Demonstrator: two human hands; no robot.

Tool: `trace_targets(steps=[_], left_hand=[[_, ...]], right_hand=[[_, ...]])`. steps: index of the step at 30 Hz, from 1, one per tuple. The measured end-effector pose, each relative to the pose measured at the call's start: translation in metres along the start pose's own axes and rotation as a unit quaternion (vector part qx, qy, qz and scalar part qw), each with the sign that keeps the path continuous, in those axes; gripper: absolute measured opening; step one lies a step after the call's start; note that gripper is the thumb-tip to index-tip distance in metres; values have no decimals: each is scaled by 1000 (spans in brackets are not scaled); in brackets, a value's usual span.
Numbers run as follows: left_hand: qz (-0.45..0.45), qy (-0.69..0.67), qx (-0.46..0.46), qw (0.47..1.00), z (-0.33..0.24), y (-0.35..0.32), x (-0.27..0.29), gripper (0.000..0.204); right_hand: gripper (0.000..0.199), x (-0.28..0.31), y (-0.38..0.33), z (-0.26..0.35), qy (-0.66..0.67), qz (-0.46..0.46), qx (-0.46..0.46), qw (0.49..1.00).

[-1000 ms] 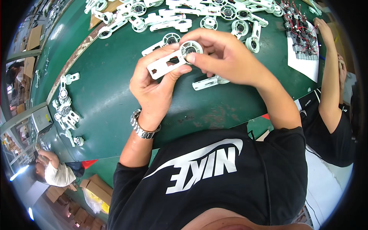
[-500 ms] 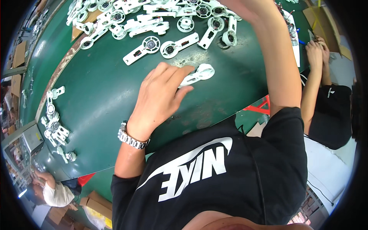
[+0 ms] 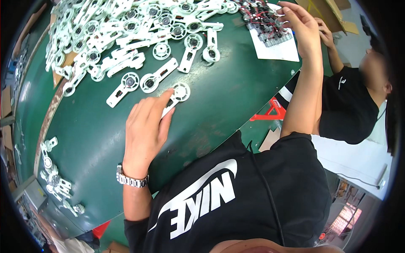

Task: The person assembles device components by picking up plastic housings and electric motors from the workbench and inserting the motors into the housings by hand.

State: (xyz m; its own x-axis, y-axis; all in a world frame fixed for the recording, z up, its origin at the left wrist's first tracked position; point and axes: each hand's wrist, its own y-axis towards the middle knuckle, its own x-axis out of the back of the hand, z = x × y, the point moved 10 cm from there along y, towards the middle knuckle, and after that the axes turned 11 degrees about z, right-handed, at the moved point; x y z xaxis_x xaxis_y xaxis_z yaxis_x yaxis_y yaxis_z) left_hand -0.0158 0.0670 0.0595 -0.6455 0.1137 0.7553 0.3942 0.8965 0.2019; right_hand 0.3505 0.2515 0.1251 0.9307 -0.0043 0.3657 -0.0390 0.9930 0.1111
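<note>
In my left hand [image 3: 145, 126] is a white plastic arm-shaped part [image 3: 182, 92], gripped at its narrow end between thumb and fingers. Its round, spoked ring end points away from me, over the green table. My right hand [image 3: 300, 26] is stretched to the far right with fingers apart. It hovers at the edge of a heap of small grey-and-black components with red wires [image 3: 270, 25], which lies on a white sheet [image 3: 276, 52]. Nothing shows between those fingers. Just beyond my left hand lie two similar white parts [image 3: 123, 88] with dark round centres.
A large pile of white arm parts [image 3: 126, 25] covers the far side of the green table [image 3: 101, 139]. A smaller cluster [image 3: 55, 179] sits at the left. At the right, close to my right arm, a co-worker's hand [image 3: 325, 34] is near a cardboard box [image 3: 333, 12].
My right hand, cut off at the top before, now shows by the wired components. My view has shifted to the right. The left hand keeps the white part, its ring turned more face-up.
</note>
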Motion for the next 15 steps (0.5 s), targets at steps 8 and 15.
trace_targets(steps=[8,15], left_hand=[[-121,-333,135,925,49,-19,4,9],[-158,-434,139,876,58,-21,2,10]], right_hand=[[22,2,-43,-1,-457,62,-16,887],[34,-30,-46,-48,-490,48,21,870]])
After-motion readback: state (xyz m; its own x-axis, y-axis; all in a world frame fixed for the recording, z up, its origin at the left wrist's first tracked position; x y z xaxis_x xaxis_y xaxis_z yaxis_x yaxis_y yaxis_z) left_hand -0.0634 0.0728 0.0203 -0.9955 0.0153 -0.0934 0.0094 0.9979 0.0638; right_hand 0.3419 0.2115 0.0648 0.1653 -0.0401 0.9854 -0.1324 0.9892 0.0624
